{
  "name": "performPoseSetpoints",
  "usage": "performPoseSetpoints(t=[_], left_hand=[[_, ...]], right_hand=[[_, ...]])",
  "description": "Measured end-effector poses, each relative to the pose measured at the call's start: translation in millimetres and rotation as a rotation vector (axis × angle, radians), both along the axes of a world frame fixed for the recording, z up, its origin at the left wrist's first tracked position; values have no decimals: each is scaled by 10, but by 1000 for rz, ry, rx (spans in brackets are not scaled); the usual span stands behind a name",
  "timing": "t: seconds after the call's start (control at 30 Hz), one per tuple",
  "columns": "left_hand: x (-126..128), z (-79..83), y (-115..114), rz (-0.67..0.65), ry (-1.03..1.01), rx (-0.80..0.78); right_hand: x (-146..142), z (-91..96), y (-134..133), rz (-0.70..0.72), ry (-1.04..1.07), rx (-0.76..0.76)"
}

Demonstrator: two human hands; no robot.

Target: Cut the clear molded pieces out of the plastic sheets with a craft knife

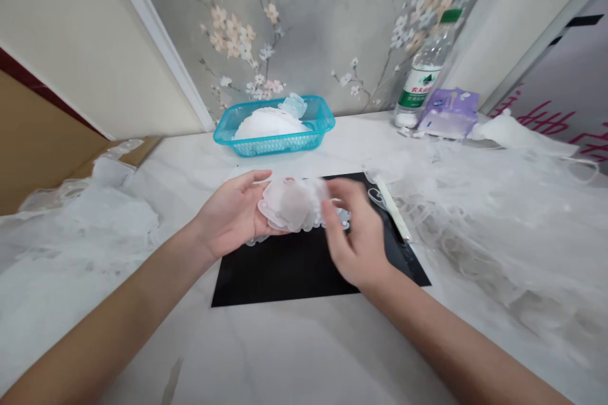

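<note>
My left hand (236, 213) is palm up over a black mat (289, 275), its thumb raised, holding several thin, translucent white plastic pieces (277, 205) with scalloped edges. At their right side my right hand (357, 231) is curled and smeared by motion. Between its thumb and fingers is the edge of a blurred translucent piece (304, 199). More scalloped pieces show just under the hands, above the mat. A white stick-like tool (393, 209), perhaps a craft knife, lies on the mat's right side beside a small clear loop-shaped scrap (377, 198).
A blue plastic basket (227, 137) with white pieces stands at the back. Heaps of translucent plastic sheets lie at the left (80, 228) and right (503, 215). A water bottle (422, 76) and a purple packet (449, 115) stand back right. Cardboard (38, 133) is at far left.
</note>
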State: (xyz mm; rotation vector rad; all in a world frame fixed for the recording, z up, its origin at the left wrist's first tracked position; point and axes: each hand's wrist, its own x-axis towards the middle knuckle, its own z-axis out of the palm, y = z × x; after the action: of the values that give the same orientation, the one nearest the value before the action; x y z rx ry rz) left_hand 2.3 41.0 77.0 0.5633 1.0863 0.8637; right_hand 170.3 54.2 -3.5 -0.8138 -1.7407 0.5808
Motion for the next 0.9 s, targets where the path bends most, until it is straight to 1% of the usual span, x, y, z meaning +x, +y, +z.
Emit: performPoseSetpoints(t=[0.07,0.1,0.13,0.17,0.23,0.3,0.33,0.4,0.43,0.5,0.57,0.67,0.73,0.8,0.9], left_hand=[[9,-16,-3,-7,-20,-15],[11,-19,-2,2,-26,-16],[14,-16,0,12,-29,-16],[17,-8,2,24,-29,-14],[27,20,5,43,-19,-7],[38,49,2,59,9,5],[42,57,-3,73,30,16],[46,56,-14,92,74,50],[46,48,-21,89,101,72],[47,27,-34,61,157,116],[51,15,-44,26,197,139],[59,26,-53,33,217,139],[54,39,-51,54,217,142],[36,42,-39,87,207,150],[-4,24,-2,195,204,144]], right_hand=[[-3,23,-42,170,-266,214],[-2,32,-53,219,-348,276],[2,37,-56,223,-380,309],[9,41,-50,194,-371,323],[30,46,-15,85,-286,322],[52,40,39,-52,-185,289],[59,30,67,-117,-151,250],[56,-13,118,-214,-144,137],[47,-45,136,-240,-178,74],[18,-125,155,-257,-302,-31],[-14,-206,154,-253,-444,-98],[-39,-283,149,-244,-565,-111],[-35,-298,158,-232,-556,-88],[-20,-289,173,-222,-500,-83],[0,-248,185,-221,-361,-137]])
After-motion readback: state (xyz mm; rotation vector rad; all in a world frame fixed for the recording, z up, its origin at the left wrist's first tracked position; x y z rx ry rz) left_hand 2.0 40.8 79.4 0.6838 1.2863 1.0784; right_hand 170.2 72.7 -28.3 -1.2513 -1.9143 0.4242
